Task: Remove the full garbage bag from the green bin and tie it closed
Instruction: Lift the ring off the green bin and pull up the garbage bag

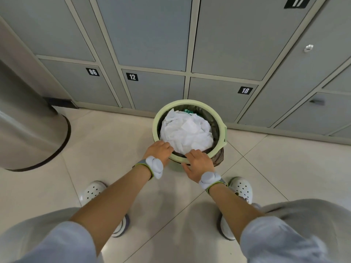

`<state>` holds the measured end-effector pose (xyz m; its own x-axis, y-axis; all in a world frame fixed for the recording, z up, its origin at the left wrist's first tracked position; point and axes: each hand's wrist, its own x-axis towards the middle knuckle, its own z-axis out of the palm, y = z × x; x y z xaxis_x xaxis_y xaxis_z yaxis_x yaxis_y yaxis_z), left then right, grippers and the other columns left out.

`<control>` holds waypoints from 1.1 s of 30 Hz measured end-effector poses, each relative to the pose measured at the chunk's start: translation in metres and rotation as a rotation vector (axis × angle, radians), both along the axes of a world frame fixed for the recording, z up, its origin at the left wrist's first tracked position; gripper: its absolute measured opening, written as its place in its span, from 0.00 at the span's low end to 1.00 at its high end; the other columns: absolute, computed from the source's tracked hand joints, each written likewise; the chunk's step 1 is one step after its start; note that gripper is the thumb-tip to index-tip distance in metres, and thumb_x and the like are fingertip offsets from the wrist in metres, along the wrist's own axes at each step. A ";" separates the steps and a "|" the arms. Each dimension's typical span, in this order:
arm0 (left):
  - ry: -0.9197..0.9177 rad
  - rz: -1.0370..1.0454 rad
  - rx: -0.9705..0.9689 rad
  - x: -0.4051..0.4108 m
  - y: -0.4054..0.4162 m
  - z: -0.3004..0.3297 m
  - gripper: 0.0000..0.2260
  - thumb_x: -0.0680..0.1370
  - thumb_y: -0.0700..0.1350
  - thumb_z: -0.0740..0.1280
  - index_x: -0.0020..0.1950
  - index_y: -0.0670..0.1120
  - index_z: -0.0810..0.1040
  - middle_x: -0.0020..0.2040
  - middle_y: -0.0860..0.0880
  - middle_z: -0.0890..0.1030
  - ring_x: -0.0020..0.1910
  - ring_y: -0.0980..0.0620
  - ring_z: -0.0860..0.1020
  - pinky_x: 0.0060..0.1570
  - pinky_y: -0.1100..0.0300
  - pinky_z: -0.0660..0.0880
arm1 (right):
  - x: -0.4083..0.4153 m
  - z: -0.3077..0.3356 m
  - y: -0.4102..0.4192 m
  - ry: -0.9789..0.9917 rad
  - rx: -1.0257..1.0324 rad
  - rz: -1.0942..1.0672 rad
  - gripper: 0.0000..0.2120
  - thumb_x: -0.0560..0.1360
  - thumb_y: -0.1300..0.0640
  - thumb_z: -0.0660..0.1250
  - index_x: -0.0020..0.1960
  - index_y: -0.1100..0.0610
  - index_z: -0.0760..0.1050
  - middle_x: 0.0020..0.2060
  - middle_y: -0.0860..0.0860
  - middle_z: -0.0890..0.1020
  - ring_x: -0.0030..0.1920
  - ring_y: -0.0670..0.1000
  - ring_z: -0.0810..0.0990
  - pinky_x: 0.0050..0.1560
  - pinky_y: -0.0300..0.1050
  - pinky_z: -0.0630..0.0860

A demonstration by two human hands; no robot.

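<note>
A round pale green bin [221, 128] stands on the tiled floor against the lockers. A dark garbage bag [218, 157] lines it and folds over the rim at the near right. White crumpled paper [187, 130] fills the bag to the top. My left hand [159, 149] rests on the near left rim, fingers curled over the edge. My right hand [198, 164] lies on the near rim with fingers bent onto the bag's edge; whether either hand pinches the bag I cannot tell.
Grey numbered lockers [152, 88] form a wall right behind the bin. A tall metal cylinder bin [28, 130] stands at the left. My feet in white perforated clogs [241, 188] stand on the beige tiles just behind the green bin.
</note>
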<state>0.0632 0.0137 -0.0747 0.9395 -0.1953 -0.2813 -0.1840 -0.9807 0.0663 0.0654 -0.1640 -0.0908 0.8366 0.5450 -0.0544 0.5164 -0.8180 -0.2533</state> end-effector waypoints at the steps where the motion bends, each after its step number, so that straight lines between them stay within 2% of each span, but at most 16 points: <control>1: 0.013 0.002 0.013 0.003 0.000 -0.004 0.13 0.77 0.41 0.57 0.60 0.41 0.73 0.61 0.44 0.74 0.61 0.47 0.71 0.58 0.57 0.66 | 0.001 -0.005 0.001 -0.004 -0.022 0.009 0.13 0.70 0.53 0.69 0.47 0.63 0.79 0.43 0.60 0.81 0.44 0.61 0.79 0.43 0.51 0.75; 3: 0.014 0.004 0.035 0.004 -0.001 -0.008 0.12 0.78 0.40 0.56 0.59 0.41 0.73 0.61 0.44 0.74 0.61 0.47 0.71 0.56 0.57 0.67 | 0.002 -0.009 0.000 -0.017 -0.035 0.019 0.13 0.68 0.54 0.71 0.46 0.63 0.79 0.41 0.60 0.81 0.42 0.61 0.80 0.42 0.51 0.76; 7: 0.026 0.010 0.067 0.002 -0.006 -0.005 0.11 0.78 0.41 0.56 0.57 0.40 0.72 0.60 0.43 0.74 0.60 0.45 0.71 0.53 0.54 0.69 | 0.005 -0.011 -0.001 0.046 -0.080 0.022 0.17 0.75 0.49 0.62 0.56 0.61 0.76 0.52 0.58 0.78 0.53 0.59 0.76 0.53 0.51 0.70; 11: 0.059 -0.044 0.118 -0.008 -0.007 0.006 0.13 0.78 0.45 0.60 0.59 0.41 0.73 0.60 0.44 0.75 0.60 0.44 0.71 0.55 0.54 0.69 | 0.001 -0.008 -0.005 0.052 -0.111 0.031 0.19 0.75 0.45 0.60 0.57 0.59 0.74 0.54 0.56 0.77 0.55 0.57 0.74 0.56 0.50 0.69; 15: -0.035 -0.080 0.127 -0.031 -0.011 0.030 0.13 0.78 0.47 0.58 0.58 0.41 0.72 0.59 0.44 0.75 0.60 0.45 0.70 0.56 0.55 0.67 | -0.014 0.009 -0.006 0.018 -0.071 0.034 0.22 0.74 0.41 0.61 0.54 0.59 0.74 0.51 0.55 0.77 0.52 0.57 0.75 0.52 0.49 0.69; 21: -0.169 -0.194 0.156 -0.042 -0.018 0.076 0.13 0.76 0.48 0.58 0.57 0.44 0.73 0.57 0.45 0.76 0.59 0.44 0.70 0.57 0.53 0.65 | -0.023 0.039 -0.011 0.006 -0.023 0.002 0.22 0.75 0.41 0.58 0.51 0.60 0.73 0.49 0.54 0.78 0.48 0.57 0.77 0.39 0.46 0.70; 25: -0.230 -0.292 0.160 -0.042 -0.032 0.105 0.13 0.76 0.49 0.59 0.56 0.45 0.74 0.56 0.46 0.77 0.58 0.44 0.71 0.59 0.53 0.65 | -0.028 0.060 -0.019 0.027 0.011 -0.058 0.20 0.77 0.43 0.57 0.50 0.61 0.72 0.49 0.56 0.79 0.47 0.58 0.78 0.40 0.48 0.72; 27: -0.288 -0.329 0.095 -0.042 -0.042 0.119 0.15 0.76 0.49 0.59 0.59 0.45 0.73 0.59 0.46 0.76 0.59 0.44 0.71 0.63 0.52 0.65 | -0.030 0.069 -0.027 0.050 0.049 -0.121 0.20 0.77 0.43 0.57 0.52 0.61 0.72 0.51 0.57 0.79 0.47 0.60 0.79 0.43 0.49 0.74; 30: -0.488 -0.357 0.005 -0.046 -0.061 0.136 0.16 0.74 0.47 0.62 0.60 0.43 0.74 0.59 0.44 0.77 0.60 0.43 0.73 0.68 0.50 0.65 | -0.032 0.079 -0.046 0.070 0.157 -0.238 0.19 0.77 0.45 0.57 0.52 0.61 0.72 0.50 0.58 0.79 0.47 0.60 0.78 0.41 0.46 0.70; 33: -0.681 -0.322 -0.044 -0.048 -0.073 0.145 0.13 0.71 0.44 0.65 0.54 0.42 0.77 0.52 0.44 0.80 0.53 0.42 0.77 0.62 0.51 0.72 | -0.033 0.085 -0.063 0.100 0.325 -0.387 0.16 0.77 0.45 0.57 0.48 0.59 0.71 0.46 0.57 0.79 0.40 0.58 0.74 0.39 0.43 0.66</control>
<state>0.0150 -0.0589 0.0707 0.7974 -0.4872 0.3561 -0.4754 -0.8706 -0.1267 0.0322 -0.2270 -0.0060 0.9797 0.1989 -0.0241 0.1518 -0.8154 -0.5587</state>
